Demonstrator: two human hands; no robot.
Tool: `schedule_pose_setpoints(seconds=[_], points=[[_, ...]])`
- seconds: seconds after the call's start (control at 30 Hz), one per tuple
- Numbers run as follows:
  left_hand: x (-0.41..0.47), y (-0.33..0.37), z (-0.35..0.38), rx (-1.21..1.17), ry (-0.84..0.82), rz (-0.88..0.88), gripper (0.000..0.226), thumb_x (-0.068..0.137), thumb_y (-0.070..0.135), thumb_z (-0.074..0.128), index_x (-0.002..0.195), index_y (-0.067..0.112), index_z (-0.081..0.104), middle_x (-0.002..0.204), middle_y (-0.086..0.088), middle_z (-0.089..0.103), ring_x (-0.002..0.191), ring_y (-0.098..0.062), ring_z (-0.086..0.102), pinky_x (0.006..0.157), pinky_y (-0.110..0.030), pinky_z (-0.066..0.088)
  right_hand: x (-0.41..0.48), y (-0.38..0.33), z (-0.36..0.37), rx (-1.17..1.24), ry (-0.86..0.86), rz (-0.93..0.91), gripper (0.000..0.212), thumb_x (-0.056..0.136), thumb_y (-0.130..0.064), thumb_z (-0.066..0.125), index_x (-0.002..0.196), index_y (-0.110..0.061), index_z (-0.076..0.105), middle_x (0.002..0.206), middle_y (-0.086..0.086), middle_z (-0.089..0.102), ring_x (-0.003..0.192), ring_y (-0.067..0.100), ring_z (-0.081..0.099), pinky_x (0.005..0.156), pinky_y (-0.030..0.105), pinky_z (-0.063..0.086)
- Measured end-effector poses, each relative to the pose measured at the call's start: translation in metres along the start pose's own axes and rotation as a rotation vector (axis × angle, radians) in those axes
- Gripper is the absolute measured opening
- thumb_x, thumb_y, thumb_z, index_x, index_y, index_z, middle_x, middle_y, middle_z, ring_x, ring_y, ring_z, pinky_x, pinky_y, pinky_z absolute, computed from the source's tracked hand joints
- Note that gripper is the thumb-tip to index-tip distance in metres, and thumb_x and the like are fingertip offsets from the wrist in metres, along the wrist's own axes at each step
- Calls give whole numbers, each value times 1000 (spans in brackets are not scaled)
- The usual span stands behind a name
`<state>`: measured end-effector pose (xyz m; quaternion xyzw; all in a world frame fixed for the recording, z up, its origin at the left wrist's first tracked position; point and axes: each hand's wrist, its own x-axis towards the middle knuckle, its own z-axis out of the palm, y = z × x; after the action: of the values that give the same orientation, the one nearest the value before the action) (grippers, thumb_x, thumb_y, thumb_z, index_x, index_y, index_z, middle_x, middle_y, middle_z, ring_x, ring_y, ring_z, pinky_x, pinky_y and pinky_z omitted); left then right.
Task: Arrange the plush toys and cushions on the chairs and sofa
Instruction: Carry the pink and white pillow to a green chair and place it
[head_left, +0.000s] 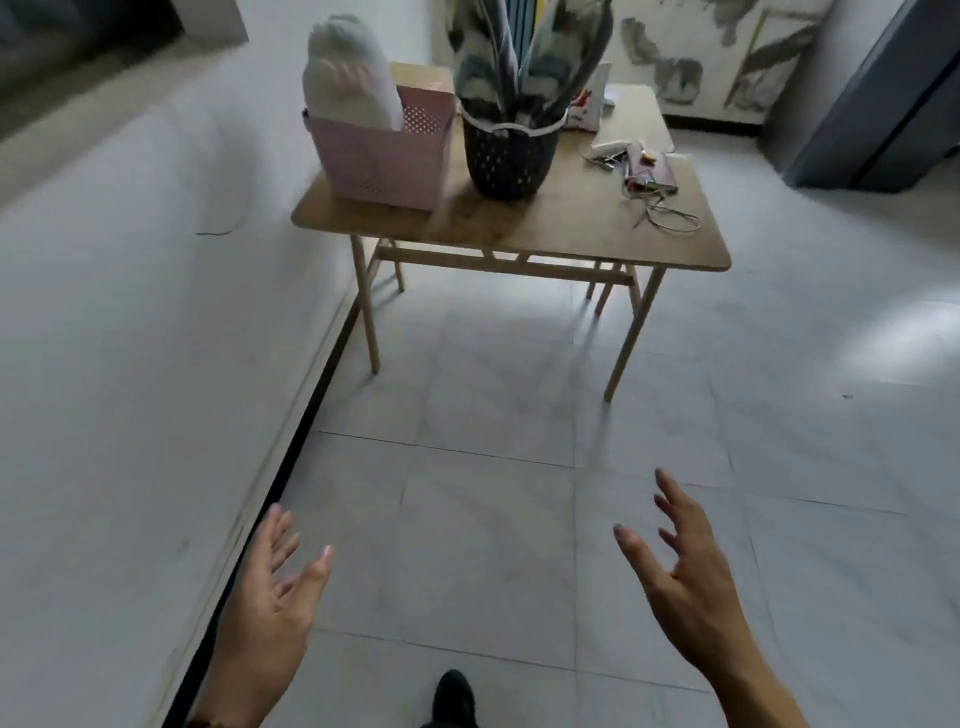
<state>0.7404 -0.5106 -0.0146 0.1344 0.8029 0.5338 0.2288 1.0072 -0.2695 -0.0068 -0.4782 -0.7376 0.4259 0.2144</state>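
Hands were raised over the tiled floor (493, 493), well apart from each other and short of the wooden table (571, 228). Left hand (270, 587): fingers spread and nearly straight, palm turned inward, nothing held. Right hand (685, 577): the same, fingers splayed, empty. On the table's left end stood a pink basket (384, 161) with a soft white toy (345, 78) upright in it, rising above the rim; blur hid its details. Just beside it, to the right, a black basket (506, 161) held a grey-and-white patterned cushion (519, 57) standing on end. Loose cables (654, 197) and small items lay on the table's right side. A white wall (130, 312) ran along the left. A dark shoe (454, 696) showed at the bottom edge, between the forearms.
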Motion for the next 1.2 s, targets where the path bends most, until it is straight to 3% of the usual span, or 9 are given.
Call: schedule_pose_setpoints(seconds=[0.17, 0.3, 0.4, 0.47, 0.57, 0.7, 0.8, 1.0, 1.2], points=[[81, 28, -14, 16, 4, 41, 65, 93, 3, 64, 151, 13, 38, 145, -1, 51, 127, -18, 54, 100, -32, 41, 74, -51, 43, 44, -14, -67, 76, 85, -50, 60, 154, -34, 32, 145, -21, 38, 130, 0, 45, 105, 30, 42], [160, 31, -3, 30, -50, -10, 62, 95, 11, 64, 151, 16, 40, 142, 5, 53, 126, -14, 55, 100, -29, 41, 138, -54, 90, 77, -36, -35, 62, 86, -49, 58, 145, -39, 41, 139, -19, 47, 124, -7, 50, 100, 24, 43], [232, 32, 10, -26, -60, -119, 52, 96, 5, 62, 144, 18, 46, 137, 0, 56, 123, -18, 57, 108, -40, 44, 199, -56, 128, 108, -45, 20, 59, 87, -47, 56, 143, -36, 45, 137, -15, 51, 119, -5, 54, 96, 19, 42], [290, 47, 18, -57, -79, -199, 50, 97, 4, 60, 143, 18, 47, 138, -5, 57, 123, -20, 58, 106, -46, 47, 250, -66, 151, 121, -35, 44, 52, 92, -39, 58, 142, -36, 45, 136, -10, 52, 119, 4, 54, 98, 23, 44], [385, 91, 19, -10, -74, -165, 52, 98, 7, 59, 147, 15, 45, 139, -5, 57, 119, -19, 59, 108, -45, 46, 340, -99, 175, 110, -32, 52, 51, 97, -31, 60, 145, -33, 44, 139, -6, 50, 124, 9, 50, 104, 31, 45], [497, 165, 10, 60, -58, -11, 52, 98, 16, 60, 147, 23, 44, 136, 5, 58, 122, -14, 59, 111, -51, 45, 452, -171, 196, 92, -40, -64, 63, 93, -44, 54, 151, -28, 40, 140, -14, 42, 128, 6, 46, 102, 29, 43], [562, 201, 2, 60, -36, 51, 55, 99, 22, 60, 150, 24, 40, 140, 7, 55, 125, -14, 58, 110, -48, 46, 520, -219, 216, 71, -57, -136, 58, 97, -36, 58, 151, -28, 40, 140, -14, 43, 128, 7, 47, 101, 29, 44], [688, 207, 6, 50, -67, 6, 57, 99, 20, 61, 151, 24, 39, 143, 2, 53, 127, -16, 57, 111, -50, 45, 622, -261, 281, 26, -68, -148, 58, 96, -33, 62, 150, -32, 40, 143, -19, 39, 129, 4, 46, 97, 21, 45], [849, 240, 10, 89, -181, 32, 59, 100, 24, 59, 154, 21, 35, 149, 3, 48, 127, -13, 53, 109, -39, 44, 726, -312, 342, 36, 4, -34, 55, 95, -35, 66, 146, -39, 44, 142, -19, 48, 123, 7, 56, 103, 39, 52]])
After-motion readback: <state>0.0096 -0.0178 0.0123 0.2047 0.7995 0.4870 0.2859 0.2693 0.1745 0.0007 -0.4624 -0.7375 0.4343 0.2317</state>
